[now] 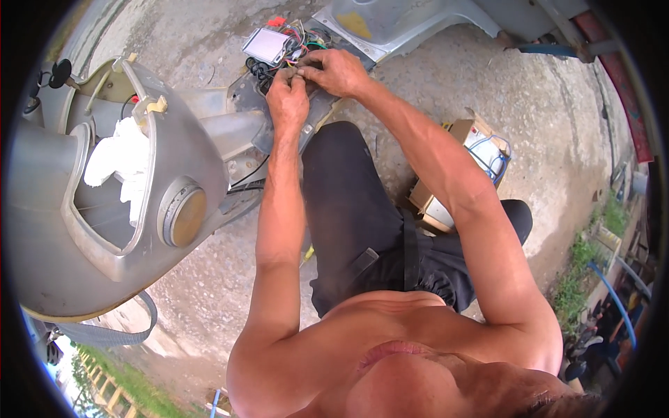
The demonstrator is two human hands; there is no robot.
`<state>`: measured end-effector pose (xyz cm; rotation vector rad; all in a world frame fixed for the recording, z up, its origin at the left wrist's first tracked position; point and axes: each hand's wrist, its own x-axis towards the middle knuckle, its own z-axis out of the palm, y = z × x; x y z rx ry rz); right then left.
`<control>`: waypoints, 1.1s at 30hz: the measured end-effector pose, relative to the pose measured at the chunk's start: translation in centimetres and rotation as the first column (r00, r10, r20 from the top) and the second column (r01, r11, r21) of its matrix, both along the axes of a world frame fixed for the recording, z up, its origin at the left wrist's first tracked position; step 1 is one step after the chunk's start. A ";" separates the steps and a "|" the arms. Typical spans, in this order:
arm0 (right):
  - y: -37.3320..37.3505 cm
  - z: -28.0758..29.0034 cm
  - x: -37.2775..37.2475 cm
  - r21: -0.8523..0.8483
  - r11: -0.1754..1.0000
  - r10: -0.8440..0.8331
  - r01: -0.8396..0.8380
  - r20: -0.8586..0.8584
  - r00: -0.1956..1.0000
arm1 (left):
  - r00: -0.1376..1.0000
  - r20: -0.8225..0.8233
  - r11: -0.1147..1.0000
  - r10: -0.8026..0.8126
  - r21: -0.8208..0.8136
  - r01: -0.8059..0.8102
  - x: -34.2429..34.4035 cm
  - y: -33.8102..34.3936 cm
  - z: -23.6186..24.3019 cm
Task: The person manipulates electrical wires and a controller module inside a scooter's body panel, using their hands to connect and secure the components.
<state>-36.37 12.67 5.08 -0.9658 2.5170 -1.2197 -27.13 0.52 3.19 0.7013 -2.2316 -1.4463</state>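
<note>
My left hand [287, 96] and my right hand [333, 73] meet among a tangle of coloured wires [312, 40] on the dark floorboard [247, 94] of a grey scooter body. Both have fingers pinched together at the same spot; what they hold is too small to make out. Just beyond my left hand lies a silver rectangular box [265, 43], with a red plastic piece [277, 21] behind it. Black cables [259, 70] loop beside the box, next to my left fingers.
The scooter's grey body [104, 244] fills the left, white cloth [118, 157] inside. A grey panel [404, 21] spans the top. An open cardboard box [456, 136] with a blue cable sits on the concrete behind my right forearm. Assorted clutter [613, 292] lines the right edge.
</note>
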 end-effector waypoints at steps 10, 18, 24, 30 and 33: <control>-0.3 0.3 0.0 0.117 0.993 -0.018 0.017 0.003 1.000 | 0.997 0.053 0.990 0.055 -0.132 -0.048 -0.8 0.7 0.8; 1.0 -0.9 -1.7 -0.032 0.974 0.228 -0.226 0.146 0.963 | 0.993 0.108 0.999 -0.048 -0.003 0.048 -1.5 -0.8 -1.3; 0.8 -0.3 -2.2 -0.088 0.962 0.272 -0.258 0.245 0.930 | 0.998 0.051 0.968 0.034 0.246 -0.045 -1.1 0.1 -0.1; 0.5 -0.2 -3.0 0.026 0.971 0.226 -0.239 0.241 0.944 | 0.999 0.009 0.978 0.054 0.201 -0.055 -0.9 0.1 0.3; 0.5 -0.3 -3.5 0.043 0.967 0.231 -0.251 0.266 0.936 | 0.999 0.015 0.986 0.040 0.162 -0.042 -1.0 0.0 -0.2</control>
